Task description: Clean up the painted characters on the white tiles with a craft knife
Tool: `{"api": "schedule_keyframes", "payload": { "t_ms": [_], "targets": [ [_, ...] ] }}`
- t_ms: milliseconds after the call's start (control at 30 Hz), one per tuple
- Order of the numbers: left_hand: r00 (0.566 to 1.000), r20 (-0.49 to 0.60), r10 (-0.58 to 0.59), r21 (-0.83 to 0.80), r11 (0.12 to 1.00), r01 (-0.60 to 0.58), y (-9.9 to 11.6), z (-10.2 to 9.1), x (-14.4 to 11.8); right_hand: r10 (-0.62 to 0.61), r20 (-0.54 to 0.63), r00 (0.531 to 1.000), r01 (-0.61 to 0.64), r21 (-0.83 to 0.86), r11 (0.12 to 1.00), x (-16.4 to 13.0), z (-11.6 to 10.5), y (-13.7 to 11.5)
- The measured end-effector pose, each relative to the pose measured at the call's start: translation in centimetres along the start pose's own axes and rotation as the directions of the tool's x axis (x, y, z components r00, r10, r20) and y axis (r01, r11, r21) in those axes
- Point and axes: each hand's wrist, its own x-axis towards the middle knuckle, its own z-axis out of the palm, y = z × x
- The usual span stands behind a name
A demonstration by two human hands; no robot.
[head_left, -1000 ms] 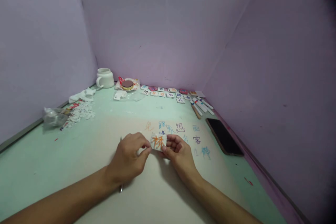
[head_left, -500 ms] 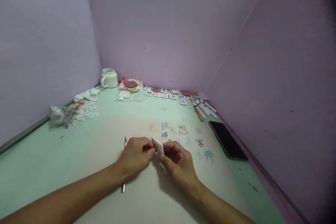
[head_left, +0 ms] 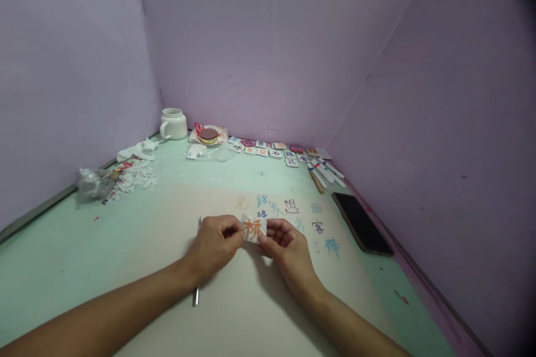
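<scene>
Two hands, left hand (head_left: 215,245) and right hand (head_left: 285,242), pinch one tile (head_left: 253,230); one mug (head_left: 175,123) sits at eleven o'clock.

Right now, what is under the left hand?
A thin metal tool lies on the table under the left hand; both ends show, its middle is covered. The hand pinches the card.
</scene>
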Motion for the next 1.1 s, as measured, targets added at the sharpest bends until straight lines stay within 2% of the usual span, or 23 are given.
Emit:
{"api": "schedule_keyframes", "payload": {
  "t_ms": [100, 200, 333, 467, 567, 633, 667, 733, 767, 833, 900, 1000, 1100],
  "targets": [
    [0.992, -0.128, -0.005, -0.055, 0.998, -0.002, 0.2, -0.7, 0.1, 0.077, -0.044, 0.996, -0.072, 0.102, 0.992, 0.3, -0.1, -0.2],
    [0.963, -0.270, -0.011, -0.085, 0.996, -0.013, 0.4, -1.4, 0.3, 0.118, -0.057, 0.991, -0.107, 0.166, 0.980, 0.3, -0.1, -0.5],
    [0.928, -0.373, 0.003, -0.089, 0.995, -0.039, 0.7, -2.4, 0.5, 0.136, -0.061, 0.989, -0.122, 0.202, 0.972, 0.2, 0.0, -0.8],
    [0.886, -0.456, 0.082, 0.027, 0.997, -0.079, 0.7, -4.0, 1.3, 0.140, -0.048, 0.989, -0.126, 0.219, 0.968, 0.3, -0.1, -0.8],
    [0.870, -0.482, 0.104, 0.148, 0.988, -0.036, 0.3, -5.1, 2.0, 0.140, -0.035, 0.990, -0.127, 0.249, 0.960, 0.4, -0.3, -0.7],
    [0.895, -0.429, 0.122, 0.191, 0.981, -0.042, -0.1, -5.2, 2.2, 0.139, -0.033, 0.990, -0.126, 0.264, 0.956, 0.4, -0.3, -0.7],
    [0.919, -0.369, 0.139, 0.194, 0.978, -0.070, -0.3, -5.1, 2.1, 0.139, -0.031, 0.990, -0.125, 0.267, 0.956, 0.4, -0.3, -0.7],
    [0.963, -0.191, 0.192, 0.174, 0.972, -0.159, -0.5, -4.6, 1.7, 0.133, -0.021, 0.991, -0.122, 0.271, 0.955, 0.4, -0.3, -0.8],
    [0.970, -0.090, 0.224, 0.158, 0.965, -0.208, -0.6, -4.3, 1.5, 0.127, -0.013, 0.992, -0.119, 0.277, 0.954, 0.4, -0.3, -0.7],
    [0.954, 0.093, 0.286, 0.142, 0.944, -0.298, -0.8, -3.6, 1.0, 0.115, 0.009, 0.993, -0.112, 0.294, 0.949, 0.3, -0.2, -0.7],
    [0.922, 0.199, 0.333, 0.168, 0.915, -0.366, -0.9, -3.0, 0.6, 0.110, 0.038, 0.993, -0.116, 0.305, 0.945, 0.2, -0.1, -0.7],
    [0.870, 0.273, 0.411, 0.220, 0.853, -0.473, -0.8, -2.7, 0.2, 0.113, 0.095, 0.989, -0.136, 0.296, 0.945, -0.1, 0.2, -0.8],
    [0.818, 0.273, 0.507, 0.231, 0.791, -0.567, -0.2, -3.3, 0.3, 0.110, 0.152, 0.982, -0.151, 0.300, 0.942, -0.6, 0.3, -0.9]
  ]
}}
